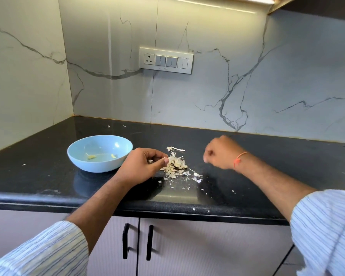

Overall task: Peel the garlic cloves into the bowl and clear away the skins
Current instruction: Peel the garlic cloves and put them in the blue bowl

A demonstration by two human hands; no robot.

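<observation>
The pale blue bowl sits on the black granite counter, with what look like two small peeled garlic pieces lying in its bottom. Just to its right lies the pile of garlic skins, a loose heap of papery flakes with stray crumbs scattered toward the counter's front edge and a stalky scrap just behind it.

The person's left hand is at the left edge of the pile, thumb and fingers curled close together in a narrow pinch; whether they hold a skin or only touch the heap is hard to tell from this angle. The right hand is blurred, raised to the right of the pile, fingers curled into a loose fist; nothing shows in it.

The skins are likely featherlight, brittle and quick to drift, so pinching single flakes would be slow. A better hold, by this judgement, is to sweep them together with the side of one hand into a cupped palm at the counter edge, moving gently so they do not scatter.
</observation>
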